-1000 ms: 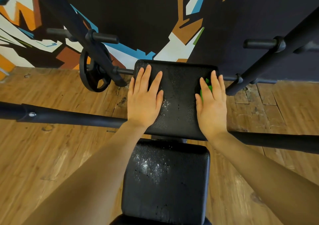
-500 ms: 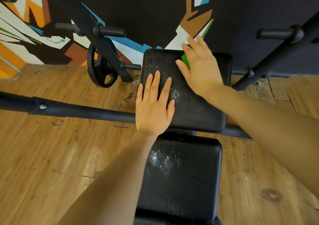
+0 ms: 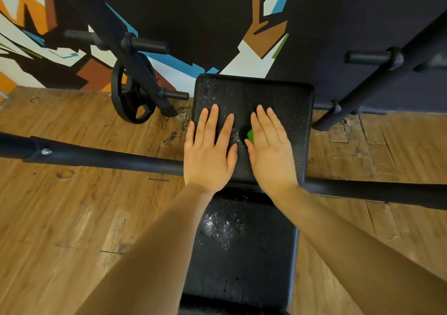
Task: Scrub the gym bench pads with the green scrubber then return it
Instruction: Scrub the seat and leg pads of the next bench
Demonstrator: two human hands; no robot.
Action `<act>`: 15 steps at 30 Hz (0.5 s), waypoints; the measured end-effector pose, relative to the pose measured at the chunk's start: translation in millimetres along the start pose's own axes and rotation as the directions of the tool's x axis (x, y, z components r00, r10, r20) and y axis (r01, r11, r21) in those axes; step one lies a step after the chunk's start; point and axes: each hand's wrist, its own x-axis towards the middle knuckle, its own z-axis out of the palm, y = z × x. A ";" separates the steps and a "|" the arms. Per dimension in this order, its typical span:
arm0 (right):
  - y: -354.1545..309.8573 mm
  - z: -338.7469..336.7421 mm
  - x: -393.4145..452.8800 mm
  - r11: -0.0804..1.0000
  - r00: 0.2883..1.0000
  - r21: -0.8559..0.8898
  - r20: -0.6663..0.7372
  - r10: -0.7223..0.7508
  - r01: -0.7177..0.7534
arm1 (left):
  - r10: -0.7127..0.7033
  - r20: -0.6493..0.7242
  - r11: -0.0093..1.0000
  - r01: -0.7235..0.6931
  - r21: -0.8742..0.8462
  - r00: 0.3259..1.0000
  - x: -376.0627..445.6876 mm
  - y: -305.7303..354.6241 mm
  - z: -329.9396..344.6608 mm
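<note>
On the far bench pad (image 3: 292, 111), bare toward its far edge and right side, the right hand (image 3: 271, 150) presses the green scrubber (image 3: 250, 135) flat-fingered near the middle, while the left hand (image 3: 209, 155) lies flat, holding nothing, at the near left edge.

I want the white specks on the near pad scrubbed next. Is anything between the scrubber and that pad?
Nothing visible. The right hand presses the green scrubber on the far pad; only the dark gap between pads separates it from the near pad.

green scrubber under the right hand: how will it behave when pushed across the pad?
The green scrubber likely flexes: it lies flat, nearly hidden beneath the right hand. It probably drags rather than glides on the pebbled upper pad. Seemingly light, since straight fingers alone press it.
</note>
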 end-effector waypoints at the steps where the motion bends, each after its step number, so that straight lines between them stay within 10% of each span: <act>1: 0.4 0.2 -3.2 1.000 1.000 -0.001 -0.005 0.002 -0.002 | 0.002 -0.003 1.000 -0.002 -0.005 1.000 -0.4 -0.4 0.1; 15: 8.8 0.2 20.6 1.000 1.000 -0.005 0.010 0.013 -0.013 | 0.004 -0.004 1.000 -0.004 -0.019 1.000 0.2 -1.2 -1.1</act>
